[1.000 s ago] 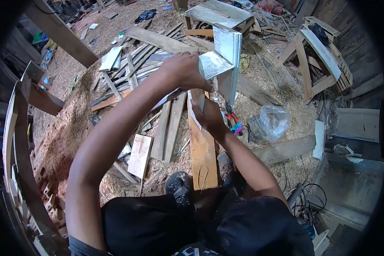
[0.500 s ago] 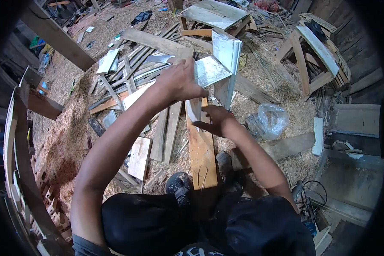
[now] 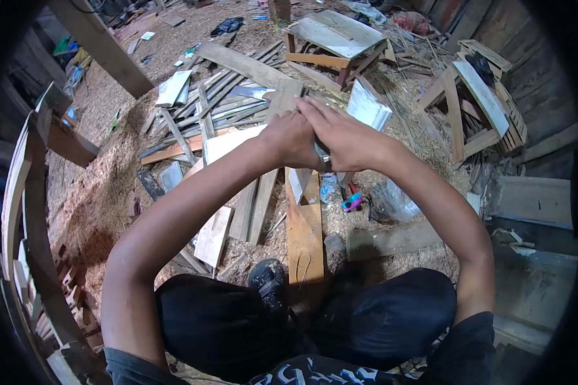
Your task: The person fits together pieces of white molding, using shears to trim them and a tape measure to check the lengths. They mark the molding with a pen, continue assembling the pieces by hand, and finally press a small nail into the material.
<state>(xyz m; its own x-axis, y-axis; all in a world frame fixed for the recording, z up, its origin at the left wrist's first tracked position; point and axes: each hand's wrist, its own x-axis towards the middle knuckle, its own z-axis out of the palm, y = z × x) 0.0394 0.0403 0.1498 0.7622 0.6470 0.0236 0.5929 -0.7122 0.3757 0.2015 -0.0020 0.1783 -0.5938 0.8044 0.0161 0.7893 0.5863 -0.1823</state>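
My left hand (image 3: 293,138) is closed, its fingers curled over the top of an upright wooden board (image 3: 298,184), whose pale lower end shows below the hands. Across it lies my right hand (image 3: 347,142), fingers stretched out and pressing on the left hand's knuckles. A small shiny band shows where the hands meet. Most of the board is hidden beneath them. It stands over an orange-brown plank (image 3: 306,237) that runs between my feet. Just beyond the right hand, a white-painted board (image 3: 368,106) stands tilted.
Several loose slats (image 3: 228,109) lie in a heap ahead on the shavings. A small blue and purple object (image 3: 351,203) and a clear plastic bag (image 3: 397,200) lie to the right. Further off stand a low table (image 3: 337,33) and a wooden frame (image 3: 481,96).
My right hand has left the board's lower edge and moved up onto my left hand. The white-painted board leans further right, and the blue and purple object has come into view.
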